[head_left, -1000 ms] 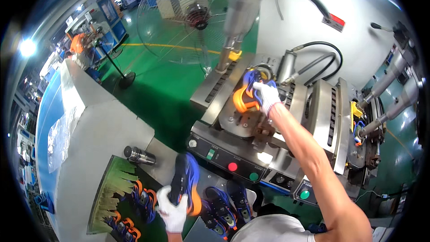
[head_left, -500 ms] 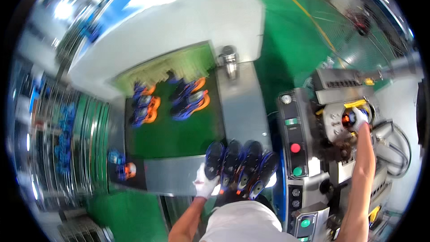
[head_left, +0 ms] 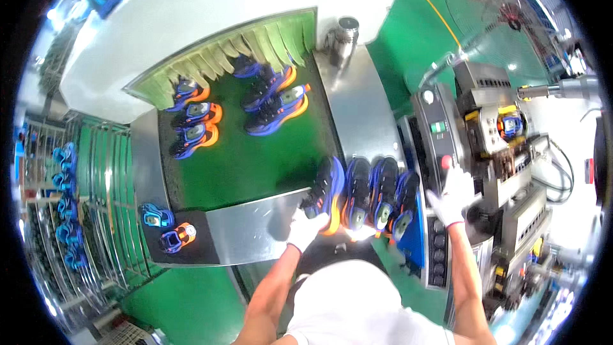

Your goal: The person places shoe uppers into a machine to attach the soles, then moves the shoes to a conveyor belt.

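My left hand [head_left: 308, 229], in a white glove, grips the heel of a black and blue shoe [head_left: 326, 186] with an orange sole. This shoe is tilted on its side at the front of the conveyor. Just right of it, several similar shoes stand in a row, among them a black shoe [head_left: 358, 193] with its toe pointing away from me. My gloved right hand [head_left: 452, 197] is over the machine's control panel, thumb spread and fingers stretched toward a red button [head_left: 447, 161]. Beyond it, a shoe [head_left: 511, 126] sits in the machine's holder.
Several shoes, one a blue and orange shoe [head_left: 278, 112], lie on the green conveyor belt [head_left: 255, 172] before a fringed curtain [head_left: 223, 57]. A steel flask [head_left: 345, 39] stands at the belt's far right. Two small shoes rest at the left corner, beside a metal rack [head_left: 108, 198].
My right hand has come back from the shoe in the machine's holder to the control panel. The shoe in my left hand has turned onto its side. The whole view has shifted.
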A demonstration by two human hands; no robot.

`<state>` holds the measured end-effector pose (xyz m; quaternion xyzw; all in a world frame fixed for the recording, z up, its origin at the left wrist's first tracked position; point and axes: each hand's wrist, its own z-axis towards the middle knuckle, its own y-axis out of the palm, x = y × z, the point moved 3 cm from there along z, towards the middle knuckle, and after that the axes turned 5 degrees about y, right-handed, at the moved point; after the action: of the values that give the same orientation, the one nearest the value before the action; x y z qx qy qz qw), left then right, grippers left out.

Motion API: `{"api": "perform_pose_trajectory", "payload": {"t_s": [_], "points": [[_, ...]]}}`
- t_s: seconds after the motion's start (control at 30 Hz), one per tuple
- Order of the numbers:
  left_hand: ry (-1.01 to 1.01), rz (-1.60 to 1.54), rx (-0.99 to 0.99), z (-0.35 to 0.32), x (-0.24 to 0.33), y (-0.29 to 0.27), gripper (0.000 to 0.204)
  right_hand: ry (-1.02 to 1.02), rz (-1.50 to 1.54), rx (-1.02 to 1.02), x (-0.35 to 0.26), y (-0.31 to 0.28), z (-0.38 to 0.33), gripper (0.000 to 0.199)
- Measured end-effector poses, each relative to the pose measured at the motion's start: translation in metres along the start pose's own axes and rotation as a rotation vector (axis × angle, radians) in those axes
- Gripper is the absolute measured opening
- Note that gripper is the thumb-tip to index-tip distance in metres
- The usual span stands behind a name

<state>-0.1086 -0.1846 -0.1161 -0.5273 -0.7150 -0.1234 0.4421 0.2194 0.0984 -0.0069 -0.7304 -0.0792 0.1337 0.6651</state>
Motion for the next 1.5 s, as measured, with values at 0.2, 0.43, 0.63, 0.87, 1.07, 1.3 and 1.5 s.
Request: {"api": "perform_pose_trajectory", "payload": {"t_s": [0.2,0.43,0.63,0.87,1.07,1.3,1.5], "points": [[0.077,-0.174,0.024,-0.010,-0.003,-0.087,0.043,-0.043,0.555,-0.108,-0.182,0.060,-0.091,0.097],[0.148,-0.044,-0.038,0.034,0.007,-0.143,0.050,0.693,0.932,-0.088,-0.199,0.129,-0.107,0.063],[0.366,0.378,-0.489,-0.003,0.072,-0.049,0.062,0.932,1.482,0.157,-0.172,0.043,-0.221,0.050],[0.746,0.655,-1.150,-0.143,0.079,0.113,0.070,1.496,1.275,0.741,-0.106,-0.009,-0.459,0.071],[0.968,0.814,-1.679,-0.395,0.069,0.202,0.059,1.837,0.952,1.659,-0.133,-0.041,-0.685,0.066],[1.430,0.506,-2.203,-0.664,-0.062,0.309,0.070,2.385,0.082,1.511,-0.156,-0.089,-0.897,0.064],[1.836,0.659,-2.125,-0.804,-0.184,0.399,0.081,2.580,-0.046,0.967,-0.040,-0.044,-1.039,0.066]]}}
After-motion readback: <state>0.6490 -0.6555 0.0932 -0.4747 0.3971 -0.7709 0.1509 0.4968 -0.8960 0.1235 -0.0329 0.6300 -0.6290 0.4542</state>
